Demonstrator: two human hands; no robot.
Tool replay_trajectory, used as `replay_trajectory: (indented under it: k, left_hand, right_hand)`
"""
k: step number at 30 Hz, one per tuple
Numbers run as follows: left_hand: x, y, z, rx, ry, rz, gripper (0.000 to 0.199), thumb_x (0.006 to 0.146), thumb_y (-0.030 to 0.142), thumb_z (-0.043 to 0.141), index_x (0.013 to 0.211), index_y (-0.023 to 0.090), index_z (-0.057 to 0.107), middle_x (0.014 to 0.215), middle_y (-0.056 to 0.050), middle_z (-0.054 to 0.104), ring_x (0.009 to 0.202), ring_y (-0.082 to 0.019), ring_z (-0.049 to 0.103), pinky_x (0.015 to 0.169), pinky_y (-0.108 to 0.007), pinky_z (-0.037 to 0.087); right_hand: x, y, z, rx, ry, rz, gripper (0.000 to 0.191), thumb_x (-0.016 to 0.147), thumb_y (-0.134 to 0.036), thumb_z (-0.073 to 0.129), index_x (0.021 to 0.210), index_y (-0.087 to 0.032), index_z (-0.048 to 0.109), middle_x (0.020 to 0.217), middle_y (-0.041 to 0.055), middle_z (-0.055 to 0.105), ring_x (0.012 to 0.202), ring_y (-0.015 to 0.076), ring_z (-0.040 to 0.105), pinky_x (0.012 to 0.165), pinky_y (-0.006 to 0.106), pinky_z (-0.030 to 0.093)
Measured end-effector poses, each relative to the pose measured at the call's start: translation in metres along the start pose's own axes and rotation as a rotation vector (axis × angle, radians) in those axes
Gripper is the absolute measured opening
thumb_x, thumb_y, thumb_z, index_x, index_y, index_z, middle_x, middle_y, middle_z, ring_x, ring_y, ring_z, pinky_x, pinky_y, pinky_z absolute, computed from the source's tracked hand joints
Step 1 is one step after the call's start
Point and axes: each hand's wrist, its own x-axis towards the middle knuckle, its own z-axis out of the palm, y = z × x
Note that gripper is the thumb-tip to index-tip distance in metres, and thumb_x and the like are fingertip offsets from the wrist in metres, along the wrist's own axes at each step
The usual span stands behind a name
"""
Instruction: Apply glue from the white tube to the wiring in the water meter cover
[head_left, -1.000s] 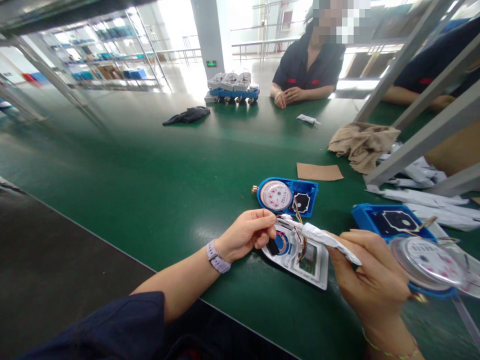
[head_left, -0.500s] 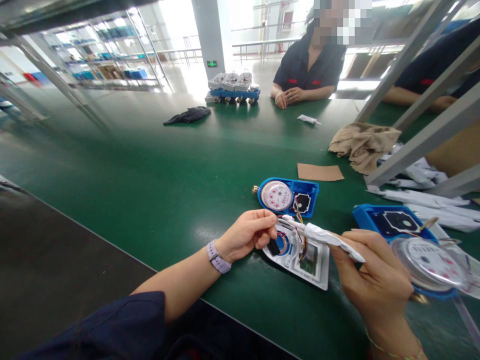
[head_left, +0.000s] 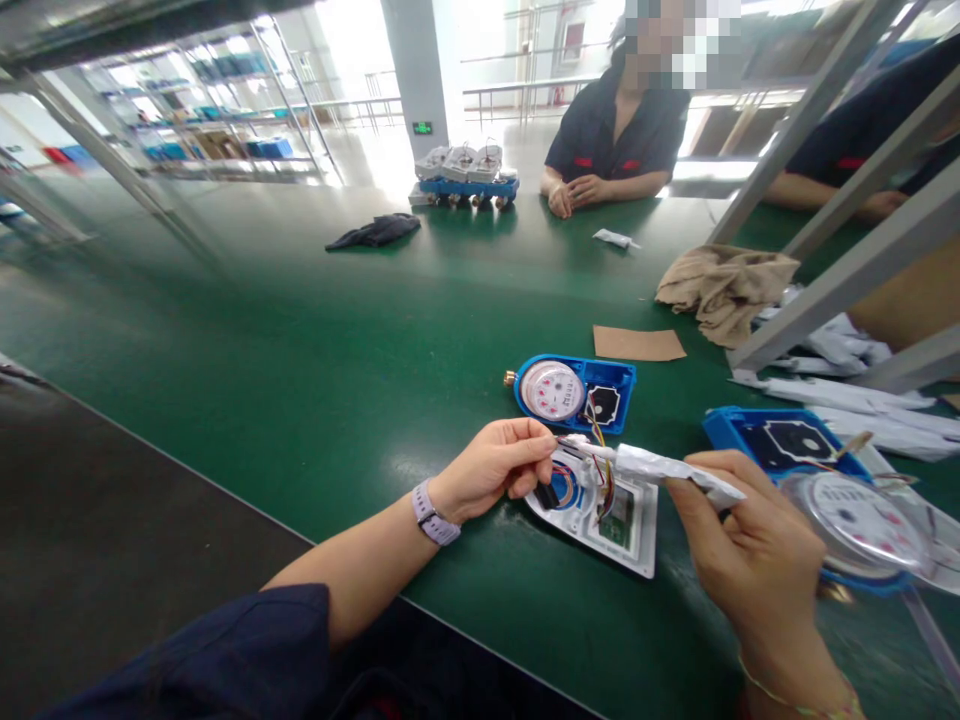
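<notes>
Pinching a white crumpled tube [head_left: 660, 468] in our right hand [head_left: 757, 560], its tip over the open white meter cover [head_left: 600, 515] on the counter [head_left: 300, 380]; left hand [head_left: 495, 468] pinches the wires there. Cover unclosed. Beyond, a blue meter base [head_left: 574, 392], then a seated co-worker [head_left: 619, 140].

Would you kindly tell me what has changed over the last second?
The right hand tipped the white tube flatter, its rear end rising. The left hand still pinches the nozzle above the white meter cover. Both blue meters stayed put.
</notes>
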Motion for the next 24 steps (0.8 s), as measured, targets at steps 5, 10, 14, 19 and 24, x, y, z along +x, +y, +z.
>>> replay_trajectory:
  k: [5,10,14,19,24]
  left_hand:
    - [-0.003,0.002,-0.002,0.174,0.002,0.056,0.03,0.076,0.039,0.071,0.075,0.014,0.054,0.054,0.004,0.058,0.035,-0.001,0.039,0.035,-0.014,0.023]
    - [-0.005,0.003,-0.003,0.359,0.02,0.112,0.03,0.076,0.04,0.071,0.076,0.014,0.055,0.054,0.003,0.058,0.039,-0.003,0.042,0.039,-0.015,0.029]
    - [-0.007,0.002,-0.003,0.468,0.014,0.17,0.022,0.079,0.033,0.068,0.077,0.014,0.057,0.056,0.003,0.058,0.046,-0.005,0.048,0.045,-0.017,0.036]
    - [-0.01,0.001,-0.004,0.573,0.04,0.258,0.01,0.082,0.024,0.062,0.079,0.015,0.057,0.06,0.003,0.057,0.05,-0.006,0.051,0.05,-0.018,0.04]
    - [-0.014,0.003,-0.004,0.722,0.071,0.333,0.009,0.083,0.022,0.061,0.079,0.015,0.059,0.063,0.001,0.057,0.052,-0.007,0.049,0.051,-0.019,0.039]
  right_hand:
    - [-0.001,0.003,0.0,0.031,-0.042,0.021,0.013,0.088,-0.015,0.058,0.075,-0.019,0.057,0.076,0.0004,0.058,0.063,0.0113,0.056,0.052,0.025,0.041]
    - [0.003,0.004,-0.008,0.024,-0.054,0.04,0.015,0.088,-0.016,0.057,0.074,-0.02,0.057,0.074,0.0009,0.058,0.059,0.0125,0.055,0.049,0.026,0.04]
    - [0.006,0.004,-0.012,0.056,-0.087,0.092,0.016,0.089,-0.019,0.056,0.074,-0.021,0.057,0.067,-0.0008,0.056,0.046,0.0098,0.045,0.041,0.026,0.034]
    - [0.007,0.003,-0.012,0.098,-0.103,0.147,0.014,0.089,-0.022,0.056,0.075,-0.022,0.057,0.062,-0.0028,0.056,0.037,0.007,0.034,0.037,0.026,0.029]
    - [0.004,0.002,-0.01,0.129,-0.106,0.188,0.013,0.088,-0.024,0.058,0.075,-0.023,0.059,0.06,-0.0035,0.055,0.038,0.0077,0.035,0.039,0.025,0.032]
